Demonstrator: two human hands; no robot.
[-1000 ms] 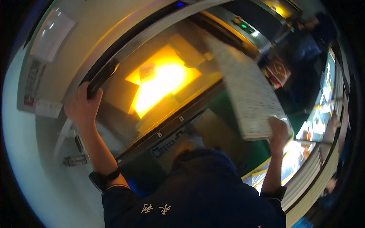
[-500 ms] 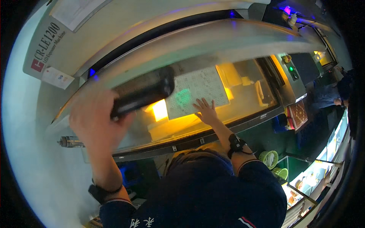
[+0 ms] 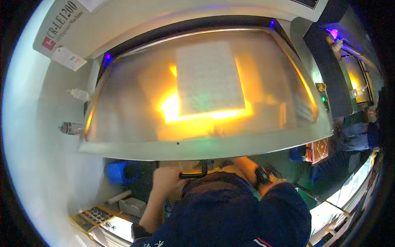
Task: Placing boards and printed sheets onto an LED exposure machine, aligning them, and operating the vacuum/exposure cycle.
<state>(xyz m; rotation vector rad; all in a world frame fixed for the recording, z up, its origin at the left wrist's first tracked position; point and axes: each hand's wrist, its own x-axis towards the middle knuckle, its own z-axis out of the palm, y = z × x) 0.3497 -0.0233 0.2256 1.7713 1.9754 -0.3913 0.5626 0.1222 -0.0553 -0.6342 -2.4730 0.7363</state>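
A machine lid [image 3: 288, 142] with a pale grey-green front bar and a translucent film spans the view before me. Below its front edge, my left hand [image 3: 166, 180] is closed around a black handle [image 3: 195, 174]. Through the film shows a white sheet [image 3: 210, 82] with a faint printed pattern, lying on the glowing yellow bed. My right forearm [image 3: 247, 166], with a black band at the wrist, reaches under the front bar. The right hand is hidden behind the bar and blurred by the film, so its fingers cannot be made out.
The machine's pale housing [image 3: 135, 26] rises behind the lid. A clear bottle [image 3: 78, 94] and a metal cylinder [image 3: 70, 128] stick out at the left. A control panel with a green light [image 3: 324, 99] is at the right. Farther right stands another person [image 3: 356, 136]. A blue bin [image 3: 119, 172] sits low left.
The lid has come down toward me over the sheet, with my left hand still on its handle. My right hand, earlier spread on the sheet, is now behind the front bar.
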